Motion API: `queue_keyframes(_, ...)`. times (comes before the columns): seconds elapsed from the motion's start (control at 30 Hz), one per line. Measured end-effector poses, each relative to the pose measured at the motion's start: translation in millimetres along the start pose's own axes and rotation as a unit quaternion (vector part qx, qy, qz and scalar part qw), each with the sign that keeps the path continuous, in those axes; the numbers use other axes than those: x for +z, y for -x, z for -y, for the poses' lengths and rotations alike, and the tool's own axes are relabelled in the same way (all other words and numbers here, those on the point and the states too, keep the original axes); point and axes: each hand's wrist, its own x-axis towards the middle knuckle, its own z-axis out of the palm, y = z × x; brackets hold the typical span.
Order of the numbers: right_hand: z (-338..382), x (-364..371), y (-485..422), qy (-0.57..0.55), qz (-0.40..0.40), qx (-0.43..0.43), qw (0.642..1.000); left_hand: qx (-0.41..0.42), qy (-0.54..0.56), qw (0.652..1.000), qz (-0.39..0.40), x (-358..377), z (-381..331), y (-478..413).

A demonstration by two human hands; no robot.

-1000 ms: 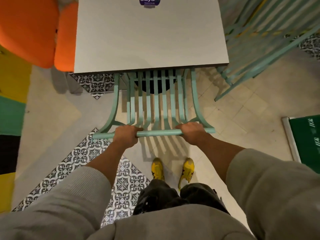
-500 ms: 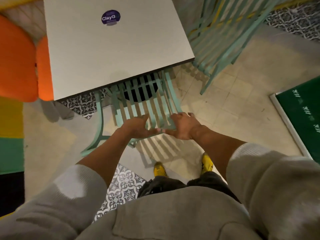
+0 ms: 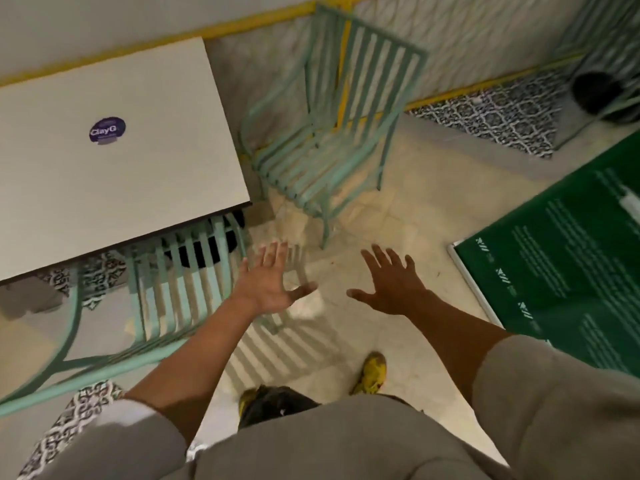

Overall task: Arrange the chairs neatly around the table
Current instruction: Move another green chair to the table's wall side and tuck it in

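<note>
Now, from my head view, both hands are empty with fingers spread: my left hand (image 3: 268,285) and right hand (image 3: 393,287) hover over bare floor. One chair (image 3: 180,292) sits tucked under the table (image 3: 138,174) at nine o'clock. The second chair (image 3: 332,133) stands askew at twelve o'clock, off the table's corner. I judge it comes next: grip its backrest, turn it square, slide it in.

One head-worn wide-angle view looks steeply down from standing height, close over the outstretched arms toward the floor.
</note>
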Motion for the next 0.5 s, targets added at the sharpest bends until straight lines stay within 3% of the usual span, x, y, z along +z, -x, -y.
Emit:
queue_keyframes(0.2,-76,-74,-50,0.033,-0.036,-0.035,0.998,-0.033,0.012,0.998,-0.061,-45,-79,-49)
queue_keyframes(0.5,-111,-173,-175,0.101,-0.056,-0.118,0.986,-0.103,0.059,0.988,-0.096,-91,-79,-136)
